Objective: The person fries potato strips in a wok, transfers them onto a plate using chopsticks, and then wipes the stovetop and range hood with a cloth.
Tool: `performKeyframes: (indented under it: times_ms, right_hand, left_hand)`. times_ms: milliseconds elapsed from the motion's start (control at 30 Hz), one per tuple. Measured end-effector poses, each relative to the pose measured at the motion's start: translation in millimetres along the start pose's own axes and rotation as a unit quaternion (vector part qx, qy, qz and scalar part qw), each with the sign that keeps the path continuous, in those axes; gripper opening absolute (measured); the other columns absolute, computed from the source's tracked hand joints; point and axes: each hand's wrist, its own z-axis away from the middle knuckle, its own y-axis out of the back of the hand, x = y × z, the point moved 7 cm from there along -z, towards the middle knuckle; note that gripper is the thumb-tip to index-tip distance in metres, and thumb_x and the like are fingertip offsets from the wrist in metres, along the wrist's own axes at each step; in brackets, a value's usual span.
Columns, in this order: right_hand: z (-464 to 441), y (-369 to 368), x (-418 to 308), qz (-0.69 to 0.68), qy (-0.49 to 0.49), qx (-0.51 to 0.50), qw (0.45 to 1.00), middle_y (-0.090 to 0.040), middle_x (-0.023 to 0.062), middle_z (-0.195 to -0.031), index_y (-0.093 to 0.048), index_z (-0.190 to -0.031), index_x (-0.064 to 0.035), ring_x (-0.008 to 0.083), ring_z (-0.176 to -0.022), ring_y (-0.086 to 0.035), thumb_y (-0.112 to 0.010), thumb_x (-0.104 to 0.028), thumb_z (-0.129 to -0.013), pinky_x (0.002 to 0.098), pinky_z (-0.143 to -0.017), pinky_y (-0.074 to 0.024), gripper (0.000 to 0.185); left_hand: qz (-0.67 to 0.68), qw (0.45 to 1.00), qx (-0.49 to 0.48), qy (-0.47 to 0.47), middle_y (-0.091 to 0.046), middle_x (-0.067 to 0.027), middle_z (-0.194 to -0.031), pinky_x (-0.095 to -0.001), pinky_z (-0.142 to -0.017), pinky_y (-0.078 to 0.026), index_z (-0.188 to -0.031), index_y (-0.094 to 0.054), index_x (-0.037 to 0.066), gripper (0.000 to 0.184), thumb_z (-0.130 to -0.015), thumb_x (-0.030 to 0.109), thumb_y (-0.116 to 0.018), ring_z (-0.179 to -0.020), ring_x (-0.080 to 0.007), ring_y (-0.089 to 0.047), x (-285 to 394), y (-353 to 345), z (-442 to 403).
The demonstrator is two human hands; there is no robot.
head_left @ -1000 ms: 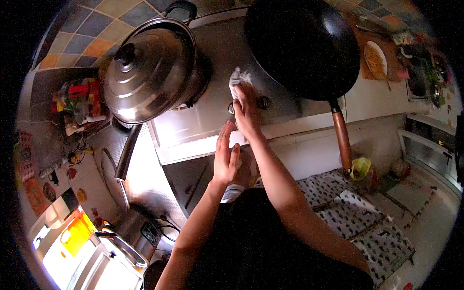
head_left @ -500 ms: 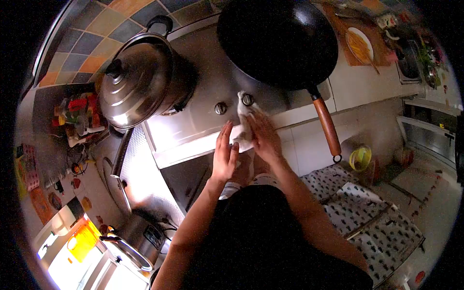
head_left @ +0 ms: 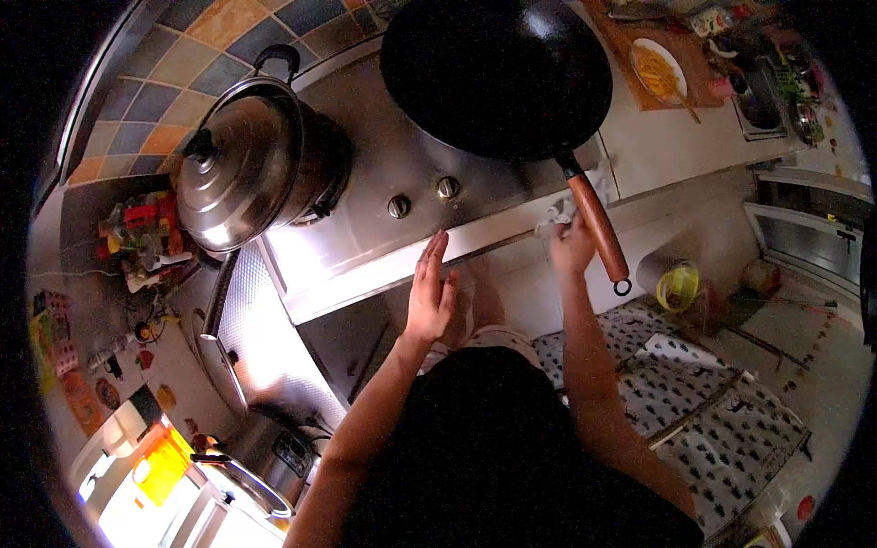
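My right hand [head_left: 573, 248] grips a whitish cloth [head_left: 559, 214] at the counter's front edge, just left of the wok's wooden handle [head_left: 598, 228]; motion blurs it a little. Part of the cloth reaches behind that handle. My left hand [head_left: 429, 297] is held in the air before the stove's front edge, fingers stretched out, holding nothing. Above both hands lies the steel stove top [head_left: 365, 155] with two knobs [head_left: 447, 188]. The black wok [head_left: 498, 82] sits on its right side.
A lidded steel pot [head_left: 242, 164] stands on the left of the stove, its long handle [head_left: 219, 297] pointing toward me. At the back right, a plate of yellow food [head_left: 658, 71] rests on a wooden board [head_left: 621, 27]. A patterned mat [head_left: 722, 447] and a yellow-green container [head_left: 678, 288] are low right.
My right hand has carried the cloth from beside the knobs rightward to the wok handle. My left hand stays nearly in place. The whole view has shifted slightly.
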Motion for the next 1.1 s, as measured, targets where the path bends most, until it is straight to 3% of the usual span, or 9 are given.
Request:
performKeyframes:
  times_ms: [67, 400, 500, 567, 700, 800, 900, 1000, 1100]
  right_hand:
    - [16.7, 13.8, -52.8, 0.072, 0.074, 0.015, 0.995, -0.036, 0.0214, -0.135, -0.038, -0.131, -0.0024, 0.0361, -0.125, -0.035, -0.063, -0.02, -0.073, 0.0413, -0.101, -0.0314, 0.066]
    - [131.8, -35.3, -182.9, -0.083, 0.275, -0.124, 0.95, -0.046, 0.0165, -0.127, -0.045, -0.125, -0.0063, 0.0306, -0.119, -0.042, -0.053, -0.027, -0.079, 0.0408, -0.101, -0.0315, 0.052]
    - [147.7, -40.8, -188.6, -0.234, 0.13, -0.276, 0.923, -0.051, 0.0125, -0.121, -0.047, -0.122, -0.005, 0.0257, -0.112, -0.047, -0.05, -0.025, -0.082, 0.0374, -0.099, -0.0317, 0.045]
    - [173.4, -72.6, -174.3, -0.475, -0.155, -0.457, 0.736, -0.054, 0.0098, -0.118, -0.048, -0.12, -0.0036, 0.0219, -0.109, -0.048, -0.048, -0.024, -0.083, 0.0356, -0.098, -0.0316, 0.042]
    - [194.6, -97.5, -160.9, -0.766, -0.199, -0.396, 0.465, -0.053, 0.0022, -0.106, -0.053, -0.105, -0.0073, 0.0159, -0.099, -0.046, -0.046, -0.026, -0.087, 0.0298, -0.09, -0.0328, 0.027]
    - [180.4, -13.7, -203.8, -0.798, -0.236, -0.475, 0.288, -0.053, 0.0019, -0.112, -0.05, -0.112, -0.0086, 0.0162, -0.107, -0.046, -0.046, -0.033, -0.087, 0.0332, -0.096, -0.0324, 0.036]
    - [162.8, 60.1, -234.5, -0.75, -0.206, -0.552, 0.3, -0.041, 0.0091, -0.133, -0.037, -0.129, -0.0047, 0.0215, -0.122, -0.037, -0.04, -0.055, -0.084, 0.0374, -0.103, -0.0259, 0.067]
    - [141.8, 84.4, -221.9, -0.679, -0.112, -0.518, 0.507, -0.046, 0.008, -0.126, -0.04, -0.126, -0.0064, 0.02, -0.119, -0.04, -0.052, -0.051, -0.082, 0.0362, -0.101, -0.0289, 0.063]
    - [110.6, 121.1, -198.4, -0.602, -0.034, -0.482, 0.636, -0.053, 0.0062, -0.109, -0.045, -0.119, -0.0055, 0.0159, -0.1, -0.05, -0.061, -0.023, -0.081, 0.0316, -0.09, -0.0374, 0.045]
  left_hand:
    - [-0.003, 1.0, -0.003, 0.008, -0.03, -0.0172, -0.139, -0.0399, -0.105, -0.025, -0.136, -0.027, 0.003, 0.05, -0.09, 0.019, -0.041, -0.129, -0.0341, -0.027, 1.5, -1.4, 0.6]
    - [0.012, 0.997, 0.04, 0.063, -0.034, -0.0192, -0.136, -0.0396, -0.105, -0.025, -0.135, -0.029, 0.003, 0.052, -0.086, 0.013, -0.045, -0.127, -0.0347, -0.031, -14.6, 7.6, 30.7]
    - [-0.008, 0.994, 0.083, 0.072, -0.035, -0.0194, -0.135, -0.0389, -0.104, -0.026, -0.134, -0.03, 0.003, 0.053, -0.085, 0.012, -0.046, -0.124, -0.0346, -0.034, -27.2, 27.4, 46.7]
    - [0.11, 0.981, 0.122, 0.107, -0.033, -0.0184, -0.136, -0.0393, -0.103, -0.027, -0.135, -0.03, 0.004, 0.05, -0.088, 0.015, -0.043, -0.122, -0.0334, -0.036, -27.1, 42.9, 60.0]
    - [0.256, 0.93, 0.164, 0.207, -0.034, -0.0138, -0.134, -0.034, -0.101, -0.028, -0.137, -0.026, 0.005, 0.052, -0.094, 0.03, -0.04, -0.121, -0.0231, -0.035, -0.4, 70.4, 78.0]
    - [0.332, 0.884, 0.157, 0.289, -0.047, -0.0101, -0.118, -0.0301, -0.092, -0.034, -0.132, -0.032, 0.002, 0.053, -0.092, 0.035, -0.046, -0.108, -0.018, -0.044, -1.1, 71.3, 94.5]
    - [0.426, 0.84, 0.148, 0.303, -0.057, -0.0069, -0.11, -0.0282, -0.086, -0.04, -0.119, -0.049, 0.0, 0.042, -0.089, 0.029, -0.054, -0.098, -0.0149, -0.053, 55.0, 75.2, 88.0]
    - [0.411, 0.875, 0.17, 0.191, -0.063, -0.0021, -0.091, -0.0248, -0.076, -0.044, -0.103, -0.059, 0.003, 0.021, -0.087, 0.018, -0.058, -0.083, -0.0098, -0.057, 84.1, 72.2, 74.5]
    - [0.362, 0.894, 0.202, 0.17, -0.064, -0.0027, -0.089, -0.0224, -0.07, -0.046, -0.1, -0.06, 0.003, 0.018, -0.087, 0.016, -0.059, -0.079, -0.0095, -0.058, 128.2, 59.7, 57.2]
